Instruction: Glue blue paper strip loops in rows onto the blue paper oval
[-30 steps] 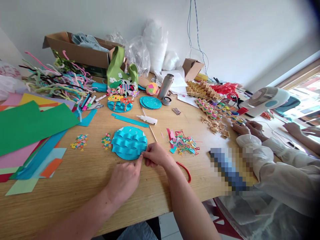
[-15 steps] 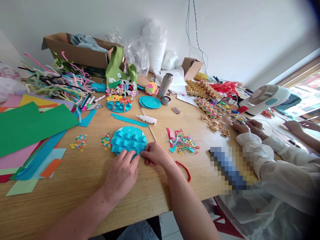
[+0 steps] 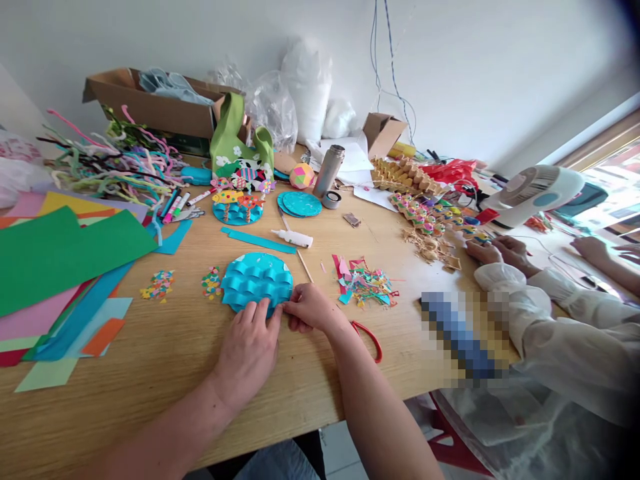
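Note:
A round blue disc [image 3: 257, 280] with rows of wavy blue paper strips lies on the wooden table. My left hand [image 3: 253, 340] rests at its lower edge, fingers bent and pressed on the near strip. At the lower right edge, my right hand [image 3: 307, 308] pinches the end of the blue strip between thumb and forefinger. Beyond the disc are two flat blue strips [image 3: 260, 241] and a white glue bottle [image 3: 294, 239]. Small paper dots [image 3: 211, 283] lie just left of the disc. A thin stick [image 3: 305, 266] lies near my right hand.
Paper scraps [image 3: 369, 283] and a red-handled tool [image 3: 371, 341] lie to the right. Coloured sheets [image 3: 75, 260] cover the left. A metal bottle [image 3: 330, 172] stands behind. Another person's hands [image 3: 500, 252] work at the right, near a white fan [image 3: 531, 193].
My left hand has shifted slightly to the right along the disc's near edge. My right hand keeps its pinch in nearly the same spot.

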